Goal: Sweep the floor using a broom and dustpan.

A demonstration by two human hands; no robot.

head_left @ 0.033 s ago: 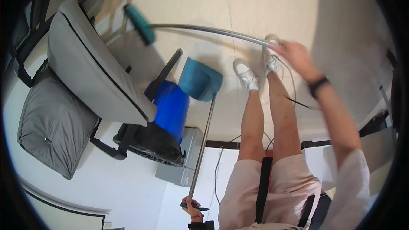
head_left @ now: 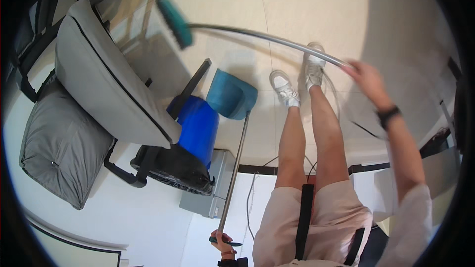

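Note:
My right hand [head_left: 367, 81] is closed around the end of a broom's long metal handle. The handle runs leftward across the floor to the broom's green head [head_left: 174, 22], whose dark bristles face the chair side. At the lower left, my left hand [head_left: 221, 240] grips the top of a dustpan's upright metal handle, where a green end piece shows. The teal dustpan [head_left: 232, 94] lies on the floor to the left of my feet, its scoop facing away from me. The broom head is beyond it to the far left, apart from it.
A grey chair [head_left: 116, 76] with black arms and a grey cushion [head_left: 64, 141] stands at the left. Beside the dustpan is a blue bin [head_left: 200, 123] with a black liner, near a grey cabinet [head_left: 220, 188]. Cables [head_left: 336, 99] lie close to my shoes [head_left: 285, 88].
The broom head has moved right, slightly toward the dustpan, and my right hand has shifted right and nearer to me. My left hand and the dustpan stay almost still.

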